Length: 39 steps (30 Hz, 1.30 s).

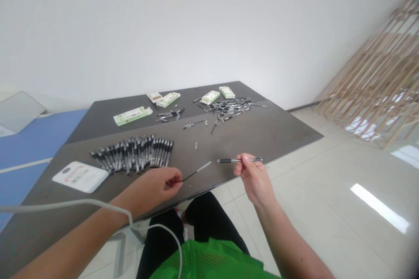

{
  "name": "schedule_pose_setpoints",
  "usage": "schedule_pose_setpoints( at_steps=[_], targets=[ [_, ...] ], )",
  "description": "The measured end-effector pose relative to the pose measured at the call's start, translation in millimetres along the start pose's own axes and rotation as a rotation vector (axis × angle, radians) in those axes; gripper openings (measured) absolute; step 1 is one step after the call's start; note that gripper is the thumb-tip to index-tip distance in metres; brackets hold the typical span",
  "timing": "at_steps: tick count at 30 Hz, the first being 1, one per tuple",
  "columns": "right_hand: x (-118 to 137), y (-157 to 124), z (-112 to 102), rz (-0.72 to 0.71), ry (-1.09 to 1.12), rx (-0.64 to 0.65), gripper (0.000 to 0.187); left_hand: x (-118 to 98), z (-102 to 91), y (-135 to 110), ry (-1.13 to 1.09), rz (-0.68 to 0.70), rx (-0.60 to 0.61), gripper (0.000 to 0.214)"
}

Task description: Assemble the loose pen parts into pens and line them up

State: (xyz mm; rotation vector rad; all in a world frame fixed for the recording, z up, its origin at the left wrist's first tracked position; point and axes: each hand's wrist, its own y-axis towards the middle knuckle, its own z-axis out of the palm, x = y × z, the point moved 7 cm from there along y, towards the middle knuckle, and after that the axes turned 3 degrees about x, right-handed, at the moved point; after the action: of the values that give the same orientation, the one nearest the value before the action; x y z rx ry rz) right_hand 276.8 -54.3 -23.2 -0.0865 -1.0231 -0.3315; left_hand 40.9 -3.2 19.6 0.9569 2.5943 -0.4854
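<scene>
My left hand [166, 185] is closed in a pinch on a thin pen refill [197, 171], dark near my fingers and clear toward its far end. Held level between the thumb and fingers of my right hand [253, 174] is a pen [227, 161] with a black grip and a clear barrel. The refill's clear end points toward the pen, with a gap between them. Just beyond my left hand lies a row of several black-gripped pens [134, 153], side by side. A small clear piece [196, 145] rests on the table past the refill.
The dark table [262, 130] bears a pile of pen parts [231, 107] at the back right and a smaller group [170, 114] at back centre. Green-white boxes [132, 116] lie behind. A white device [80, 177] sits at left. A white cable [81, 202] crosses my left forearm.
</scene>
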Motion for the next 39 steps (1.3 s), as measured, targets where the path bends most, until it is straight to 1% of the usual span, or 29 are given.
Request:
schedule_pose_setpoints(
  at_steps=[14,21,30,35,39],
  targets=[
    [-8,-1,3,0.039,-0.053,0.033,0.020,-4,2.4,-1,0.040,0.007,0.032,0.016],
    [-8,0,2,0.061,-0.071,0.049,0.021,-6,1.0,-3,0.060,0.027,0.032,0.015],
    [-14,-1,2,0.080,-0.053,0.045,0.021,-5,5.0,0,0.074,0.048,0.046,0.014],
    [-16,0,0,0.096,-0.045,0.058,0.021,-4,3.7,-1,0.115,0.077,0.031,0.012],
    [-20,1,0,0.151,-0.014,0.086,0.020,-7,0.6,1,0.131,0.143,0.007,0.013]
  ],
)
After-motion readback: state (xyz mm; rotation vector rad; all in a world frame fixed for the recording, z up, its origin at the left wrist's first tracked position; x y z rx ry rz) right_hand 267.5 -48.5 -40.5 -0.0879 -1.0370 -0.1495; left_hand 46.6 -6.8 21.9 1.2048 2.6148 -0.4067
